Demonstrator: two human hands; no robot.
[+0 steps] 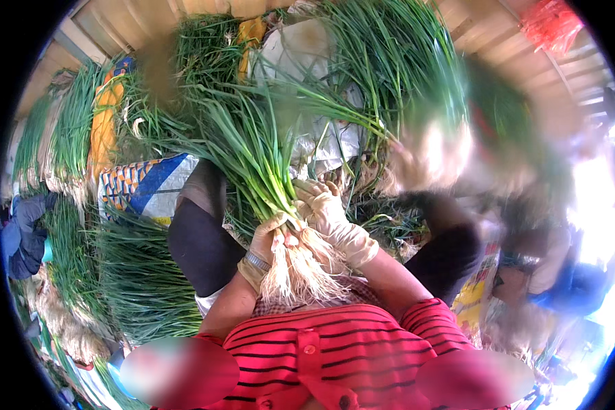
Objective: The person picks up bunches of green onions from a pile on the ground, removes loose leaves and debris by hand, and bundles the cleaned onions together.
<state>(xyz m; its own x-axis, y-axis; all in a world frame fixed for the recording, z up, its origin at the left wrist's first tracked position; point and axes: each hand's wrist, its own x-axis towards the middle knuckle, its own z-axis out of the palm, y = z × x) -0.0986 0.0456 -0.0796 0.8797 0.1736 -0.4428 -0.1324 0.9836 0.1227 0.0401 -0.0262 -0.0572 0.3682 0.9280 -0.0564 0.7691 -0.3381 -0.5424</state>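
A bunch of green onions point(266, 174) lies between my two gloved hands, its leaves fanning away from me and its pale roots point(302, 271) hanging towards my lap. My left hand point(267, 241), in a cream glove with a metal-banded watch at the wrist, is wrapped around the white stem ends. Against the right side of the same stems rests my right hand point(328, 212), also gloved, its fingers pointing away from me. Whether it grips the stems is unclear, as its palm side is hidden. Beyond the hands is a white woven sack point(328, 148), partly under loose leaves.
A large heap of green onions point(389, 61) stands ahead to the right, its roots blurred. More piles point(143, 277) lie left, beside a patterned sack point(148, 184) and an orange sack point(105, 128). A red plastic bag point(551, 25) hangs far right. Another person's clothed limb point(28, 236) shows far left.
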